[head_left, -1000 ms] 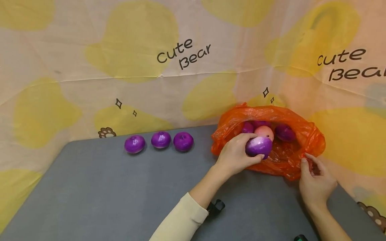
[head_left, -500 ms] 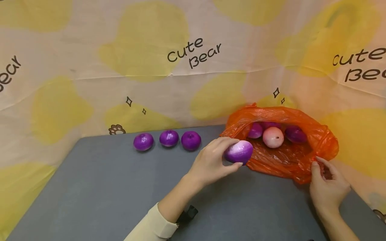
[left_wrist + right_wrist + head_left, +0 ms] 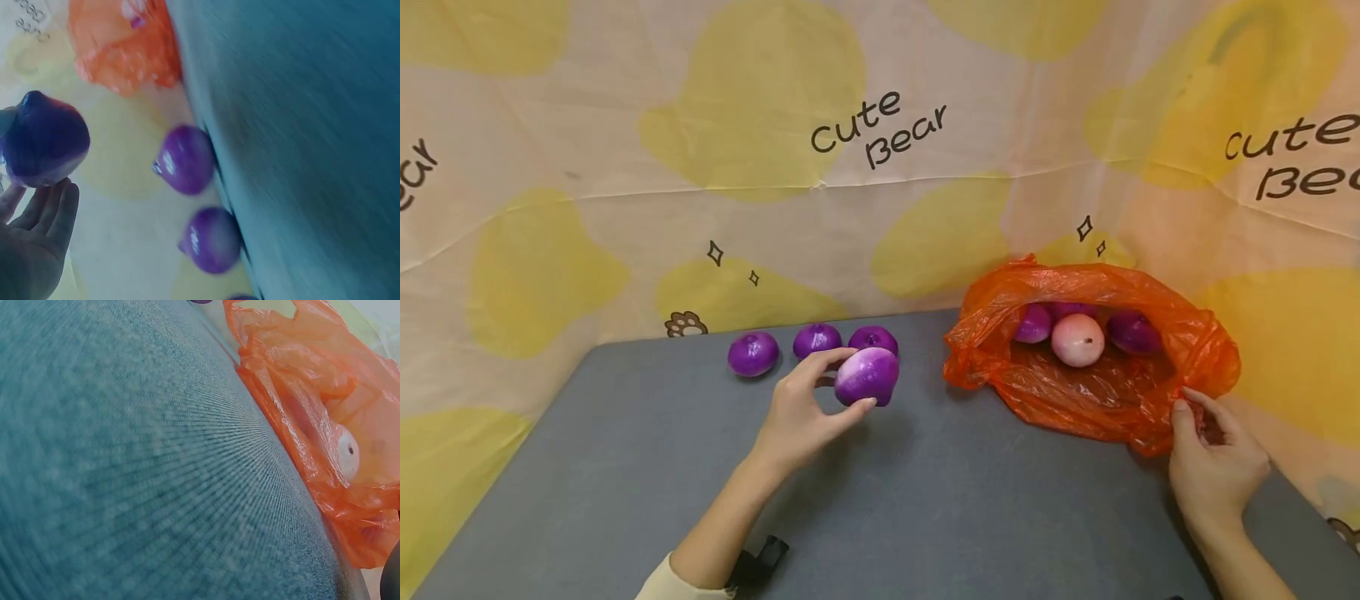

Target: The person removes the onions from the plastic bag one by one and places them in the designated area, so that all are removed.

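My left hand (image 3: 801, 417) grips a purple onion (image 3: 868, 377) between thumb and fingers, raised over the grey table in front of a row of onions. In the left wrist view the same onion (image 3: 47, 140) shows its pointed tip. An orange plastic bag (image 3: 985, 333) lies with its mouth spread at the right, and my right hand (image 3: 1217, 458) pinches the near right part of its rim. Inside the bag lie a pale pinkish onion (image 3: 1078, 340) and purple onions, one of them (image 3: 1135, 332) at the right. The right wrist view barely shows the right hand.
Three purple onions stand along the table's back edge: a left one (image 3: 753, 354), a middle one (image 3: 817, 339) and a right one (image 3: 874, 337) partly hidden by the held onion. A printed cloth (image 3: 760, 167) hangs behind the grey table (image 3: 647, 467).
My left hand has carried the purple onion out of the bag's mouth and leftward to the row of onions. The right hand keeps its pinch on the bag rim.
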Available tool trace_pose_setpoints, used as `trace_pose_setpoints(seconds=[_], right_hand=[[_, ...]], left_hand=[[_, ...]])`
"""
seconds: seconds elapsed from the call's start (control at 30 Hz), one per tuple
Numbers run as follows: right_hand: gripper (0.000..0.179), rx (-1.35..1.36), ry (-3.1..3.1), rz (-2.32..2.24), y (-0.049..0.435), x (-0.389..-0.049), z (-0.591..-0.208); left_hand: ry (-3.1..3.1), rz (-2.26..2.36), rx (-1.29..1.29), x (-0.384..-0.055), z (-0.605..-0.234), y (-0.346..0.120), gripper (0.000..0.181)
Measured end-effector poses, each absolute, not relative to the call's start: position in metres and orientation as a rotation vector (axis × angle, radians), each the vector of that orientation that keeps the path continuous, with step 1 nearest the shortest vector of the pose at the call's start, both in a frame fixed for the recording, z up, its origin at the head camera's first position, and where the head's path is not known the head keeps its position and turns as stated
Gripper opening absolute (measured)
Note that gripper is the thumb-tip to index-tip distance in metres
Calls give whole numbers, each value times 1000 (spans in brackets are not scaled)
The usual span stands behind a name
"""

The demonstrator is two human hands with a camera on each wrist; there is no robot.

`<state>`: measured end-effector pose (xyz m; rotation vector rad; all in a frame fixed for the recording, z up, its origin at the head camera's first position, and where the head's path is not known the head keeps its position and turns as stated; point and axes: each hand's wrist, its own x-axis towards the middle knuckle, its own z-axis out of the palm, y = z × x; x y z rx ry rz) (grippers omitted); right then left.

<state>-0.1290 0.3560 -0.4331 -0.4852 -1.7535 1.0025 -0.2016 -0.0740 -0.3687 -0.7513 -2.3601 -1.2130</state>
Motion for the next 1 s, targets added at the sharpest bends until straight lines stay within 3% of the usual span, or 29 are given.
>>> trace_pose_setpoints(seconds=[0.4,1.0], right_hand=[[19,-465,-1763,1012,354,-131,-432],[18,-473,-1766,1026,358,-131,-438]], left_hand=[[-2447,-1160,-461,-206,-386,-133,59],[-2740,-1132,-185,-224,-403,-164,56]])
